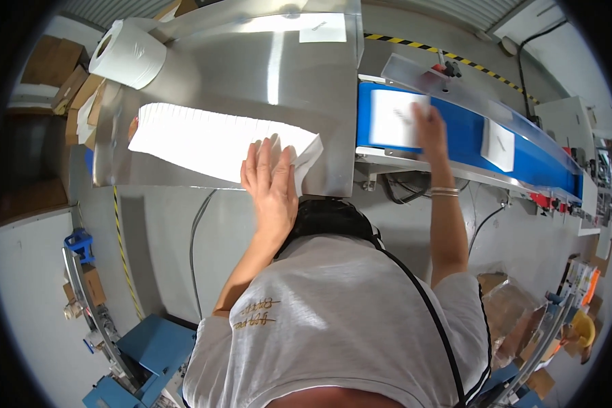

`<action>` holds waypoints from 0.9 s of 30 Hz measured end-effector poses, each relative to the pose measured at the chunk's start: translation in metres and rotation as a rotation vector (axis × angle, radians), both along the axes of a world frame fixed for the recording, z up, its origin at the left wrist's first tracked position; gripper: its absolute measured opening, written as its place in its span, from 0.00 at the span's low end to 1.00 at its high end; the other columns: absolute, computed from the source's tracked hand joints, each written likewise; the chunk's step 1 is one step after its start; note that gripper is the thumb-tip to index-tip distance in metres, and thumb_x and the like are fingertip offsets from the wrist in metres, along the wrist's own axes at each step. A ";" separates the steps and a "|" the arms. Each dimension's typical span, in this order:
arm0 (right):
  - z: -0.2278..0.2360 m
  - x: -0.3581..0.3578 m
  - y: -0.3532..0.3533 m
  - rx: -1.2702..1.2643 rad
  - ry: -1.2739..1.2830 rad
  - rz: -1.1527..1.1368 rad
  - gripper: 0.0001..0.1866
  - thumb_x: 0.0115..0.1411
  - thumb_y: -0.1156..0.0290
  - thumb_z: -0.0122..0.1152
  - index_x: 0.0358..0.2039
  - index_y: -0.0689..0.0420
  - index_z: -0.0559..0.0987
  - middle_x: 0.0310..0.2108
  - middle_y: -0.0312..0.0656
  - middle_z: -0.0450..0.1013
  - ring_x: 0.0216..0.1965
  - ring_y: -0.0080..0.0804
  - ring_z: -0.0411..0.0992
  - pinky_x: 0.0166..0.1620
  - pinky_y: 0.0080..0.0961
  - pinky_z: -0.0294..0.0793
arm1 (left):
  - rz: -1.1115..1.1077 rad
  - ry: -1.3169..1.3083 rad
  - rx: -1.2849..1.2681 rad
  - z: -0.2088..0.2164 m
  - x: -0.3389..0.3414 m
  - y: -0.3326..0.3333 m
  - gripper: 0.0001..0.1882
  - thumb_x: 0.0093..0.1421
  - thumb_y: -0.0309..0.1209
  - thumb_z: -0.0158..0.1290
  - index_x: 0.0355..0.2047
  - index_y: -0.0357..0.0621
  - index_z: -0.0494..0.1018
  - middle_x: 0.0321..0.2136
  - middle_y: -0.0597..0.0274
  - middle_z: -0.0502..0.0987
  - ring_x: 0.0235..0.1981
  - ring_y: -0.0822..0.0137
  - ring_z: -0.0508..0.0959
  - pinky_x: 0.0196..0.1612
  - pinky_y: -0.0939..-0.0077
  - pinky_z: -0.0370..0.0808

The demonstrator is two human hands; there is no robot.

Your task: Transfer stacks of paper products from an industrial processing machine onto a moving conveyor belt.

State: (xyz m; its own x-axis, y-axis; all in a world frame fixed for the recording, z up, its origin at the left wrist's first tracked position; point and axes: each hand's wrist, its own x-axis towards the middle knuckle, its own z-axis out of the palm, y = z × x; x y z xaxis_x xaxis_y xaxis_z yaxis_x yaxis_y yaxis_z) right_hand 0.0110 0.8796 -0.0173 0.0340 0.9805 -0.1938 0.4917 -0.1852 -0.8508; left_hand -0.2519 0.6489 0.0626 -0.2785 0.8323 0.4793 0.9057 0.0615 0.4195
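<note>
White paper stack point(204, 138) lies left of the blue conveyor belt point(464, 136), long axis pointing beltward, the nearer left hand point(272, 180) spread loosely on its belt-side end — the right hand point(431, 132), over the belt, touches a white square sheet point(389, 119), whether pinching I cannot tell.

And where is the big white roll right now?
In the head view, the white roll sits upper left, at the steel table's far left corner, beyond the white stack.

The metal table point(211, 81) looks glossy, the paper stack point(204, 141) matt.
</note>
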 end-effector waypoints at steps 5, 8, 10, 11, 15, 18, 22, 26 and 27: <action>0.017 0.015 -0.009 0.792 -1.102 -0.286 0.23 0.52 0.59 0.68 0.44 0.59 0.75 0.38 0.50 0.74 0.40 0.46 0.72 0.44 0.35 0.70 | -0.022 0.029 -0.001 -0.005 -0.003 -0.003 0.20 0.53 0.17 0.53 0.47 0.42 0.76 0.58 0.48 0.65 0.62 0.43 0.58 0.62 0.46 0.51; 0.053 -0.033 -0.037 0.700 -0.176 0.668 0.30 0.49 0.70 0.71 0.53 0.56 0.72 0.51 0.45 0.69 0.45 0.40 0.71 0.48 0.32 0.71 | -0.042 0.022 -0.029 -0.004 -0.004 -0.004 0.19 0.52 0.17 0.53 0.45 0.44 0.77 0.59 0.50 0.64 0.63 0.43 0.57 0.62 0.45 0.48; 0.072 -0.086 -0.068 0.274 0.125 0.952 0.30 0.48 0.70 0.71 0.53 0.52 0.72 0.50 0.39 0.68 0.48 0.33 0.69 0.48 0.27 0.72 | -0.066 0.060 -0.035 -0.005 -0.007 -0.004 0.18 0.52 0.19 0.53 0.44 0.46 0.78 0.60 0.52 0.63 0.64 0.43 0.56 0.63 0.45 0.46; 0.082 -0.108 -0.078 0.113 0.158 1.000 0.27 0.49 0.71 0.70 0.51 0.53 0.73 0.49 0.38 0.68 0.49 0.30 0.68 0.48 0.26 0.72 | -0.066 0.061 -0.037 -0.005 -0.009 -0.005 0.18 0.52 0.19 0.53 0.44 0.46 0.78 0.60 0.52 0.63 0.64 0.43 0.56 0.63 0.45 0.46; 0.045 -0.113 -0.072 0.176 0.338 1.077 0.20 0.52 0.72 0.68 0.45 0.57 0.74 0.46 0.36 0.70 0.46 0.26 0.68 0.47 0.23 0.71 | -0.066 -0.012 -0.031 0.008 -0.005 0.000 0.17 0.55 0.21 0.54 0.47 0.45 0.76 0.61 0.49 0.62 0.65 0.42 0.54 0.63 0.44 0.46; 0.022 -0.082 -0.064 -0.130 0.397 0.741 0.11 0.58 0.74 0.62 0.41 0.60 0.73 0.37 0.33 0.71 0.38 0.19 0.69 0.41 0.21 0.71 | 0.021 -0.062 -0.006 0.003 -0.009 0.002 0.19 0.56 0.21 0.55 0.49 0.41 0.73 0.59 0.46 0.64 0.64 0.41 0.56 0.62 0.46 0.50; -0.004 -0.014 -0.022 0.106 0.319 0.161 0.18 0.60 0.57 0.61 0.37 0.60 0.74 0.27 0.31 0.68 0.27 0.17 0.62 0.29 0.19 0.64 | 0.015 -0.040 0.000 -0.001 -0.016 0.000 0.18 0.55 0.20 0.55 0.47 0.42 0.75 0.57 0.48 0.65 0.61 0.43 0.59 0.61 0.50 0.56; -0.027 0.054 0.014 0.533 -0.670 -0.084 0.22 0.58 0.54 0.61 0.44 0.59 0.75 0.35 0.45 0.75 0.36 0.38 0.72 0.38 0.30 0.70 | -0.017 -0.039 -0.001 0.000 -0.017 0.002 0.17 0.53 0.18 0.53 0.45 0.42 0.76 0.57 0.46 0.64 0.61 0.43 0.59 0.61 0.47 0.53; 0.008 0.017 -0.011 0.600 -1.067 -0.244 0.26 0.54 0.57 0.64 0.48 0.60 0.73 0.43 0.51 0.74 0.43 0.49 0.72 0.45 0.39 0.71 | -0.002 -0.032 -0.004 -0.001 -0.019 0.000 0.17 0.53 0.18 0.53 0.45 0.42 0.76 0.57 0.46 0.64 0.61 0.43 0.59 0.61 0.47 0.53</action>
State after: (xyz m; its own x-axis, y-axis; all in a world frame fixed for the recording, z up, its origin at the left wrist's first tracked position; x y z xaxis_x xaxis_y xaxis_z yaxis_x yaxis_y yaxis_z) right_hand 0.0282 0.8686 -0.0092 0.0919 0.8506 0.5176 0.9956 -0.0893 -0.0299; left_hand -0.2712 0.6491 0.0616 -0.2917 0.8350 0.4665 0.8920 0.0614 0.4478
